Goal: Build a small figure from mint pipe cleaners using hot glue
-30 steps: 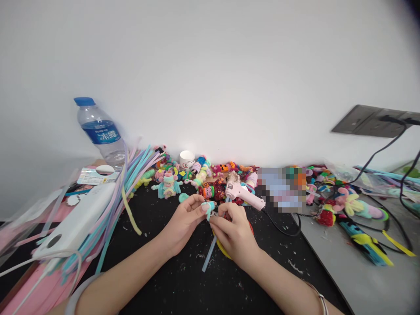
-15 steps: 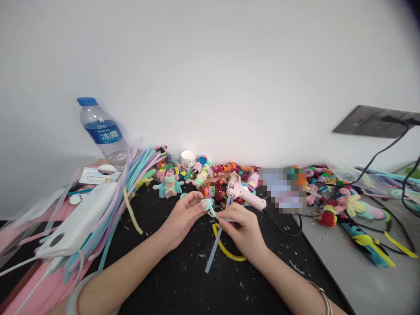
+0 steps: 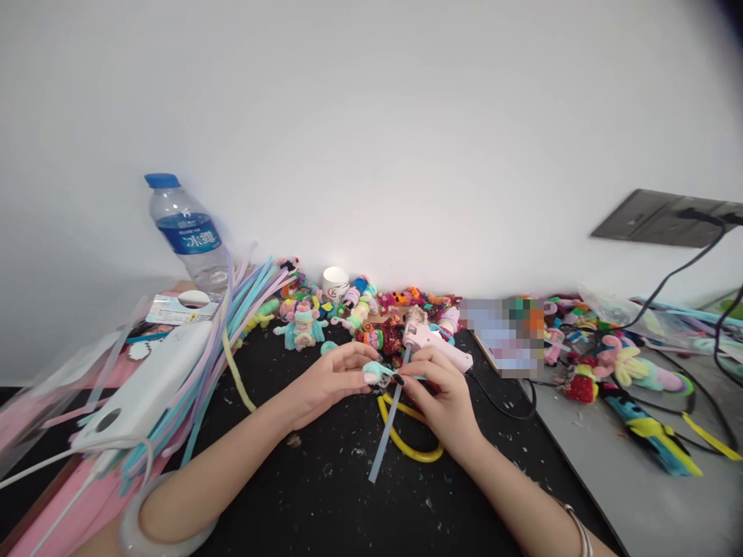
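Both hands at a small mint fuzzy piece (image 3: pixel 377 373), just left of the pink glue gun (image 3: pixel 436 345).

Left hand (image 3: pixel 333 383): fingers nearly closed, pinching the piece. Right hand (image 3: pixel 439 393): fingertips together at its thin end; exact grip unclear. Below the gun: translucent glue stick (image 3: pixel 384 445), yellow loop (image 3: pixel 413 451). Left of it: mint doll (image 3: pixel 302 326). All over black surface (image 3: pixel 302 495).

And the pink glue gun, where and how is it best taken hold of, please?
Best by the handle of the glue gun, I think, from the right: this slim part slants out that way, away from the translucent stick at the body. Mind the black cord leaving its end.
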{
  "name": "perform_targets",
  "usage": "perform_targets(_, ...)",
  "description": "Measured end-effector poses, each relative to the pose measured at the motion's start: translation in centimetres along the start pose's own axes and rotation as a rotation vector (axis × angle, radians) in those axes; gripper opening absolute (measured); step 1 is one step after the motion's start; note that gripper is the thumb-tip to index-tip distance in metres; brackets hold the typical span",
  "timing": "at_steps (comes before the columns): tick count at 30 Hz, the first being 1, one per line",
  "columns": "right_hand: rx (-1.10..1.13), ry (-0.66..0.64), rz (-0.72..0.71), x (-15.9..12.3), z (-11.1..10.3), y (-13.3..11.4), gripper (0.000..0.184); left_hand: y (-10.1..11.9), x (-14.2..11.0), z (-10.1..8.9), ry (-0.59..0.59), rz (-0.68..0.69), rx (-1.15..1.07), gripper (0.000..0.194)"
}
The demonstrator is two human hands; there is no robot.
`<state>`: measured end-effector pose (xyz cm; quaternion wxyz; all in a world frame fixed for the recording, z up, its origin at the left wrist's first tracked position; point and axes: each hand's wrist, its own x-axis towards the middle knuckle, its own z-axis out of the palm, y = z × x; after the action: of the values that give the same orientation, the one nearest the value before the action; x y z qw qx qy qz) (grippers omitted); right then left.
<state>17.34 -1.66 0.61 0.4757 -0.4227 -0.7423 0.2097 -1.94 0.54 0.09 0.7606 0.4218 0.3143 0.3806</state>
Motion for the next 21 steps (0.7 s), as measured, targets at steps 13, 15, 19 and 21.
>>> perform_targets(13, -0.088, -0.03, -0.093, -0.1, 0.0, -0.5, 0.016, -0.1, 0.1, 0.0, 0.044, 0.024, -0.101, 0.02)
perform_targets(15, -0.134, -0.05, -0.126, -0.3, 0.1, -0.6, 0.017, -0.3, 0.1, 0.2, 0.058, 0.059, -0.114, 0.02)
perform_targets(19, -0.198, -0.105, -0.18, -0.7, 0.4, -0.3, 0.019, -0.6, 0.1, 0.5, 0.095, 0.089, -0.133, 0.02)
perform_targets(21, -0.229, -0.128, -0.202, -0.9, 0.5, -0.1, 0.019, -0.7, 0.0, 0.6, 0.106, 0.1, -0.145, 0.02)
